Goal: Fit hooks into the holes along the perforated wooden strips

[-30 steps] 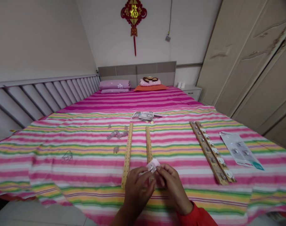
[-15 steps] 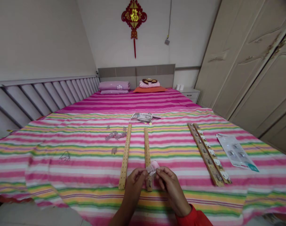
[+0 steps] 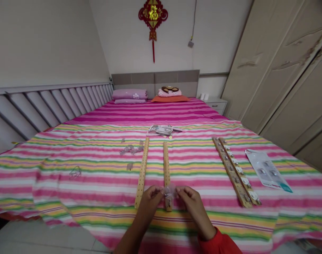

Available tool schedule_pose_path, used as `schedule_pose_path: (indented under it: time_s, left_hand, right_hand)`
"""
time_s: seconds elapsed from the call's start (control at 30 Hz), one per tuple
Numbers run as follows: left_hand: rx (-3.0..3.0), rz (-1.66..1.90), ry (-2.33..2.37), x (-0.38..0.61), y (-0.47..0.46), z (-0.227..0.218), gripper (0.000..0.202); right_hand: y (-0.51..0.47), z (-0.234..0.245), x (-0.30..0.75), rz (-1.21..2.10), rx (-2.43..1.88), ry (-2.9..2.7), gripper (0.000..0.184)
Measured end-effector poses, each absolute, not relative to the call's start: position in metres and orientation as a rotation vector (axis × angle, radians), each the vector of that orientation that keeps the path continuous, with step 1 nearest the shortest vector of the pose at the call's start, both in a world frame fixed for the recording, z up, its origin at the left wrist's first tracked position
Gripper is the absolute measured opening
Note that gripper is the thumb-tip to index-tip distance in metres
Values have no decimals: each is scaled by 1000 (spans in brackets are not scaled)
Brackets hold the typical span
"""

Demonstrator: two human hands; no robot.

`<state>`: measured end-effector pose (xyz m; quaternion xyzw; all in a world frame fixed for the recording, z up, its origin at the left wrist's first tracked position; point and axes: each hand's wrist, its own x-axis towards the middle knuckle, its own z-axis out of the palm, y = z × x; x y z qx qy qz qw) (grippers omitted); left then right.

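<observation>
Between my two hands is a small clear plastic bag (image 3: 170, 191), stretched over the near end of a narrow wooden strip with holes (image 3: 166, 164). My left hand (image 3: 151, 201) pinches the bag's left side, and my right hand (image 3: 193, 205) pinches its right side. What the bag contains is too blurred to make out. A small metallic piece (image 3: 168, 202) shows at the strip's near end, just below the bag. To the left lies a second wooden strip with rows of holes (image 3: 142, 173), close to my left hand.
Small clear plastic pieces (image 3: 130, 150) are scattered left of the strips. At the right lie two strips bearing metal and white parts (image 3: 236, 173), beside a clear blister pack (image 3: 268, 171). More packaging (image 3: 161, 130) lies farther back on the striped bed cover (image 3: 97, 197).
The bag has turned and spread flatter between my fingers, and my right hand has shifted slightly. The view has tilted a little; the strips lie as before.
</observation>
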<state>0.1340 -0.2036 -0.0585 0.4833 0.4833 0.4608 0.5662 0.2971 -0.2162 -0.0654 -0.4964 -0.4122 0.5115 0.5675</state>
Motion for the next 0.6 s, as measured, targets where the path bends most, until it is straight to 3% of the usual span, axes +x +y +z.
schedule_pose_path:
  time_s: [0.27,0.37,0.6]
  left_hand:
    - [1454,828,1168,124,-195,-37,20]
    - [1505,825,1173,122,-187,-31,17]
    - [1304,898,1105,129,-168,-31,31]
  right_hand:
    - [-210,-56,305,989,-1180,-1223,32]
    - [-209,-58,306,1062,-1194,-1246,29]
    - [-205,-69,300,1227,-1157,-1108,32]
